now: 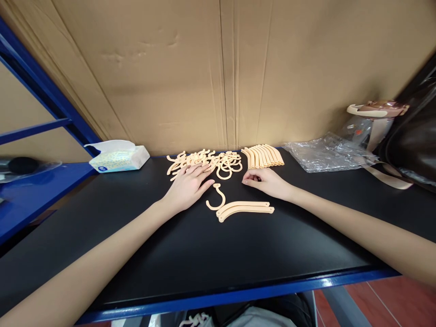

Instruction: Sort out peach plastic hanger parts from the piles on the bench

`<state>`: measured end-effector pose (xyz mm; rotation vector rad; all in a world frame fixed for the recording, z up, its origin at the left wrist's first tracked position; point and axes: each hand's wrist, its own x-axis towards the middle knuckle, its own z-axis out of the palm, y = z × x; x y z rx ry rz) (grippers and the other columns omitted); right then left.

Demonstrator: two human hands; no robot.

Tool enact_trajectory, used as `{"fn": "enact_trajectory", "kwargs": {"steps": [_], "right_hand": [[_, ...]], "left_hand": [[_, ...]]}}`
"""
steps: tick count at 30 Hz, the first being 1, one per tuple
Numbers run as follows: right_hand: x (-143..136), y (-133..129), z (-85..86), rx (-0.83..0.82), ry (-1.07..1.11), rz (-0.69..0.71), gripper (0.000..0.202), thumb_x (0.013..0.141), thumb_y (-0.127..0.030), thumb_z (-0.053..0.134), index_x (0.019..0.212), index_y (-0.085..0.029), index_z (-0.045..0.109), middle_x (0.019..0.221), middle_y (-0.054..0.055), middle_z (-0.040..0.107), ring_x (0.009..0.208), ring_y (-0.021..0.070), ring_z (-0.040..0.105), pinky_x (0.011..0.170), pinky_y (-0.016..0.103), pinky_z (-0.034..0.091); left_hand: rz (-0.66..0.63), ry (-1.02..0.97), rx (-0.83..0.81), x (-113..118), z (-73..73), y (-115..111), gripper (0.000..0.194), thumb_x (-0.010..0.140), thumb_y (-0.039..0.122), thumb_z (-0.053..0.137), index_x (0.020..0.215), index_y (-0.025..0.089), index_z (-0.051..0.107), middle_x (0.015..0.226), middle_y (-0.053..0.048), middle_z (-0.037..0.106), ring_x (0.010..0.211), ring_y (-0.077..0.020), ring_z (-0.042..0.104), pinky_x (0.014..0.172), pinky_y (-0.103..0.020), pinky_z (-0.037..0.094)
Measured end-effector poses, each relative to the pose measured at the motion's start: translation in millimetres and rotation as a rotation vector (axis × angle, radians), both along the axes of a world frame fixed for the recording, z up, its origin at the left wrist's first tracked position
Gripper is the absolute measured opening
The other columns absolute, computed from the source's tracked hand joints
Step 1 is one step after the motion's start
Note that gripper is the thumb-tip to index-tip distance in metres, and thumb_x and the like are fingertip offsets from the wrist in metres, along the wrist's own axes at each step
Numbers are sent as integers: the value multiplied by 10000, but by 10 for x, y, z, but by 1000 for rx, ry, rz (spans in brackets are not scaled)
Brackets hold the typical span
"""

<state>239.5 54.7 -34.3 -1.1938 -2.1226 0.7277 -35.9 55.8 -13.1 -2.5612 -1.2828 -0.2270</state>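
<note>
Your left hand (189,186) lies flat on the black table (136,236) with its fingers spread out, and the fingertips cover the near edge of the pile of hooks (207,162), so you cannot see if a hook is pinched under them. Your right hand (265,181) rests on the table with its fingers curled in loosely; you cannot tell if something small is tucked inside. Between your hands lies one loose hook (216,200), with its open curl facing left and up. Just below it lie two curved bars (244,210), side by side and touching, with their long way running left to right and their ends bending down a little at the left. Behind your right hand is a row of curved bars (263,156), packed close, each one pointing away from you. The hooks in the pile are tangled, so it is hard to count them. The clear plastic bag (323,156) on the right is crumpled. A tissue pack (119,158) sits at the far left.
</note>
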Motion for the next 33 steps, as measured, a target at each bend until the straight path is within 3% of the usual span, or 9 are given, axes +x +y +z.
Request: {"fn": "enact_trajectory", "kwargs": {"steps": [4, 19, 23, 29, 31, 33], "right_hand": [[4, 2, 3, 7, -3, 1, 155, 861, -311, 583, 833, -180, 660, 760, 8, 637, 676, 134, 536, 646, 287, 402], [8, 6, -8, 6, 13, 8, 187, 856, -351, 578, 828, -184, 656, 771, 17, 635, 685, 142, 532, 653, 300, 400], [-10, 14, -19, -18, 133, 0, 298, 879, -456, 535, 945, -174, 605, 754, 24, 620, 706, 157, 549, 684, 312, 426], [-17, 39, -30, -37, 547, -178, 482, 943, -604, 372, 1182, -194, 460, 889, 40, 614, 675, 139, 550, 673, 307, 437], [-8, 25, -15, 38, 523, -209, 502, 933, -602, 416, 1245, -209, 451, 1005, 61, 602, 778, 159, 578, 728, 323, 454], [-7, -17, 19, 216, 388, -217, 479, 923, -561, 490, 1263, -223, 488, 1112, 79, 581, 958, 197, 571, 866, 362, 445]], "left_hand": [[29, 30, -21, -2, -9, 2, 543, 1026, 455, 275, 1431, 147, 466, 1534, -87, 419, 1440, -278, 316, 1188, -500, 219], [63, -48, 104, 17, -8, -23, 655, 1020, 496, 187, 1443, 53, 419, 1525, -148, 416, 1426, -298, 342, 1175, -498, 270], [-50, -118, 122, 31, 69, -72, 637, 1020, 493, 204, 1444, 67, 415, 1534, -146, 404, 1430, -287, 333, 1183, -492, 256], [-302, -109, 51, 81, 142, -199, 558, 1028, 451, 270, 1435, 103, 427, 1530, -111, 422, 1447, -233, 307, 1188, -436, 269], [-377, -90, 35, 107, 138, -244, 562, 1030, 447, 265, 1433, 92, 431, 1517, -112, 440, 1445, -236, 311, 1191, -433, 265], [-433, -72, 3, 131, 129, -285, 576, 1028, 463, 255, 1436, 95, 429, 1522, -105, 434, 1447, -243, 306, 1194, -442, 258]]}}
